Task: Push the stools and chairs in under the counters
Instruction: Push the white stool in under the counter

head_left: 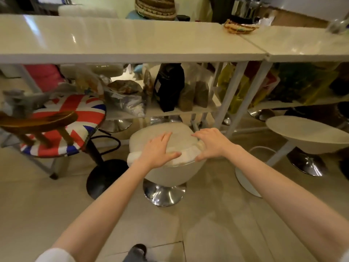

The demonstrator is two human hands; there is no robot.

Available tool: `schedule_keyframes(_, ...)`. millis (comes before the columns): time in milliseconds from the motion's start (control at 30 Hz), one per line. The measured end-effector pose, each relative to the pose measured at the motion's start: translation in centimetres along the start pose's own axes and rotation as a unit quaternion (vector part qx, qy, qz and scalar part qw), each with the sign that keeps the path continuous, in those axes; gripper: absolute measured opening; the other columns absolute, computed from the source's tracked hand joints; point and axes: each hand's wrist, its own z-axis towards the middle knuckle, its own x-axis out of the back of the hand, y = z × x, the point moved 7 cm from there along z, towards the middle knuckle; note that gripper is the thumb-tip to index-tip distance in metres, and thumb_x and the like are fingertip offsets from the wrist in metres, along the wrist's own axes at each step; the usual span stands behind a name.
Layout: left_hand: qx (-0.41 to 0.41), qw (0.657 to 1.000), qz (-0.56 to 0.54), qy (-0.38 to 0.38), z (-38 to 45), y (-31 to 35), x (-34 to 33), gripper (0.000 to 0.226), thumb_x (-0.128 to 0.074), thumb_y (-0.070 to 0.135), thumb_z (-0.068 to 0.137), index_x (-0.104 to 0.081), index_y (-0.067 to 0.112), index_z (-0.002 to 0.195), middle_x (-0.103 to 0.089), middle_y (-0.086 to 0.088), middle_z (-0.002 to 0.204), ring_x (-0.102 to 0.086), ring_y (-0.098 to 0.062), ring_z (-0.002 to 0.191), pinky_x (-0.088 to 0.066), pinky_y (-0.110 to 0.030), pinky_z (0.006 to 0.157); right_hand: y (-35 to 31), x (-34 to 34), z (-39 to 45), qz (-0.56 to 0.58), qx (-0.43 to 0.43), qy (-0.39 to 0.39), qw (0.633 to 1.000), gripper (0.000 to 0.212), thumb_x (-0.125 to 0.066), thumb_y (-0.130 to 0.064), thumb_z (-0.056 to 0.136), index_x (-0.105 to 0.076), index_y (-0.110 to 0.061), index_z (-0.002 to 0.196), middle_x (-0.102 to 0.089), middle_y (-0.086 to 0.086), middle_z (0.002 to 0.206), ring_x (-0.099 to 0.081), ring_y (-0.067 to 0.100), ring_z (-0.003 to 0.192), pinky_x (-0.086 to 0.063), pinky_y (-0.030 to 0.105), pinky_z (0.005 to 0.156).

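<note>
- White stool [177,137]: sits just in front of the counter [132,53], seat still mostly out from under the top, far edge near the lower shelf [162,111].
- My left hand [156,150] lies flat on the near-left of the seat, fingers spread, thumb hooked over the front rim. Pressing, not gripping.
- My right hand [211,142] is spread on the near-right edge, thumb down over the rim w/ fingers reaching fwd. Also open, nothing clasped.
- Seat cover looks soft & loose, bunched under both palms. I judge it'll slide on the shell if I push thru fabric alone.
- Better hold, imo: heels of hands on the hard rim of the white shell beneath, one each side.
- Chrome base [164,193] is wide & prob heavy-ish. On smooth tile I expect it to skid, maybe jerk or tip if pushed too high.
- Seat likely swivels, so uneven push could spin it rather than move it.
- Flag stool [64,125] stands to the left, a wooden piece [37,121] lying on it. Second white stool [309,133] to the right, part under the next counter.
- Bags on the shelf sit close behind the seat, may limit how far in it goes.
</note>
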Motion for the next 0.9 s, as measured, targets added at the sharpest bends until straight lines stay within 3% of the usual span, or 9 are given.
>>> schedule_keyframes(267,0.077,0.989,0.113,-0.060,-1.3,0.6,-4.7,0.079,-0.050,0.065,0.080,-0.032,0.018,0.140,-0.043,-0.008,0.141,-0.039,-0.027,0.127,-0.029,-0.042,0.103,1.3,-3.9,-0.6,0.009,0.035,-0.038,0.999,0.099,-0.073,-0.049,0.068,-0.021,-0.018,0.146,-0.030,0.003,0.150,-0.023,0.020,0.139,-0.014,0.040,0.112)
schedule_keyframes(467,0.096,0.983,0.140,-0.066,-0.1,0.7,-5.9,0.085,-0.060,0.064,0.072,-0.033,0.019,0.138,-0.045,-0.007,0.138,-0.038,-0.027,0.127,-0.027,-0.045,0.103,1.5,-5.0,0.9,-0.017,0.062,-0.004,0.998,0.091,-0.073,-0.045,0.069,-0.027,-0.021,0.144,-0.040,0.008,0.137,-0.036,0.026,0.127,-0.023,0.038,0.108)
schedule_keyframes(600,0.098,0.977,0.179,-0.068,1.3,0.4,-6.7,0.071,-0.065,0.055,0.072,-0.044,0.014,0.126,-0.052,-0.005,0.129,-0.042,-0.025,0.122,-0.024,-0.043,0.105,1.1,-6.5,2.5,-0.038,0.085,-0.006,0.996,0.085,-0.075,-0.038,0.066,-0.034,-0.023,0.139,-0.045,0.004,0.131,-0.042,0.023,0.120,-0.028,0.037,0.103)
schedule_keyframes(733,0.092,0.978,0.184,-0.044,2.1,0.2,-7.5,0.069,-0.073,0.045,0.065,-0.045,0.013,0.120,-0.055,-0.004,0.122,-0.047,-0.024,0.116,-0.029,-0.038,0.101,1.3,-7.5,3.1,-0.060,0.109,0.010,0.992,0.078,-0.074,-0.027,0.064,-0.037,-0.023,0.133,-0.049,0.001,0.128,-0.041,0.022,0.120,-0.024,0.037,0.103)
schedule_keyframes(900,0.065,0.983,0.170,-0.010,2.4,0.0,-7.6,0.074,-0.073,0.046,0.065,-0.043,0.021,0.127,-0.057,0.002,0.121,-0.051,-0.021,0.110,-0.030,-0.034,0.095,1.9,-7.6,3.6,-0.076,0.137,0.036,0.987,0.073,-0.075,-0.033,0.065,-0.042,-0.020,0.129,-0.055,0.003,0.118,-0.049,0.024,0.111,-0.027,0.037,0.100)
